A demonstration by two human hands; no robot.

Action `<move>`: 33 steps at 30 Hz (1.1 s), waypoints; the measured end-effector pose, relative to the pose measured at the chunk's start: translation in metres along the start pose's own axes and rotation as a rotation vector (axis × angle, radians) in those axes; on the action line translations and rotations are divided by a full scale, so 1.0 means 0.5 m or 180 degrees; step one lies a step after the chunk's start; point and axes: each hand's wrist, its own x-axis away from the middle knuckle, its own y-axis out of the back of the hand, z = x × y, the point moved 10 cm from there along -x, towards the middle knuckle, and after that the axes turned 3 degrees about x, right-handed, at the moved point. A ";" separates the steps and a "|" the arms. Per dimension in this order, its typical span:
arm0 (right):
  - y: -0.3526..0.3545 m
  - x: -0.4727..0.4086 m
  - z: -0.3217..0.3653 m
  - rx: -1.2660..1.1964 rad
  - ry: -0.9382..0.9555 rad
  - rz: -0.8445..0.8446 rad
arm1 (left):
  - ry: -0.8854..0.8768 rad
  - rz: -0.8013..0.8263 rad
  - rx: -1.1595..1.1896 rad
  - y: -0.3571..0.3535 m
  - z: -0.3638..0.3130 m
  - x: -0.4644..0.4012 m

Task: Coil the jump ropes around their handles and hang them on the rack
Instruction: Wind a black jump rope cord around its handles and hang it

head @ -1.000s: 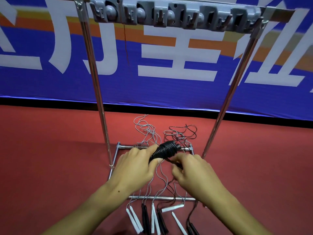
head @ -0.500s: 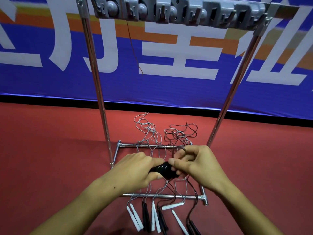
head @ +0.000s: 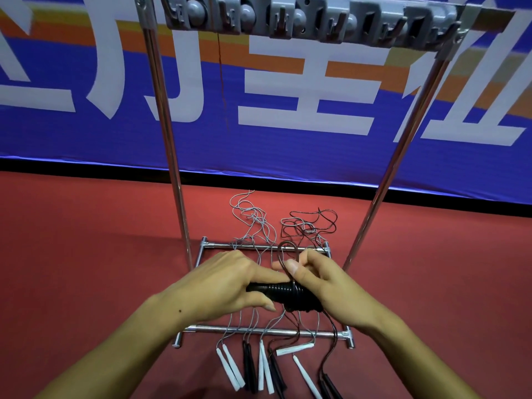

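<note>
gripping one nearly coiled black rope bundle (head: 288, 295) low between the rack (head: 385, 180) poles, left hand (head: 221, 286) holds it, right hand (head: 325, 286) pinches its last loop; hooks (head: 305, 18) bare, other ropes (head: 259, 367) uncoiled on the floor.

The handles inside the black coiled bundle (head: 283, 293) were hidden by the wound rope and by the left hand (head: 227, 286) and right hand (head: 331, 289). The rack (head: 311, 17) was cut off at the top edge, its hooks partly out of view. Several floor handles (head: 308, 380) ran past the bottom edge. Individual cords in the tangle (head: 288, 226) could not be traced.
</note>
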 end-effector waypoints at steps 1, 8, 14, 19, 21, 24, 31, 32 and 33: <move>-0.006 0.003 -0.001 -0.0058 -0.0038 0.0087 | 0.0017 -0.0050 0.0083 0.005 -0.001 0.003; -0.017 -0.002 0.011 -0.0649 0.0155 0.0235 | 0.0619 -0.0753 0.1193 0.051 0.027 0.021; -0.005 -0.007 0.007 -0.1222 0.0314 -0.0272 | 0.1170 -0.1486 0.1509 0.096 0.072 0.040; 0.009 -0.006 0.019 -0.1262 0.0501 -0.0739 | 0.1132 -0.1830 0.1632 0.109 0.073 0.037; 0.013 -0.001 0.023 -0.1366 0.0536 -0.0906 | 0.1167 -0.1868 0.1792 0.106 0.068 0.036; 0.025 0.006 0.031 -0.1340 0.0624 -0.1231 | 0.1122 -0.1634 0.2046 0.087 0.047 0.022; 0.041 0.017 0.069 -0.0070 0.1075 -0.1850 | 0.1360 -0.2178 0.2476 0.064 0.057 0.004; 0.040 0.016 0.072 0.0021 0.1035 -0.1863 | 0.1367 -0.2226 0.2453 0.062 0.062 0.001; 0.039 0.013 0.073 0.0013 0.0965 -0.1812 | 0.1399 -0.2293 0.2592 0.059 0.069 -0.001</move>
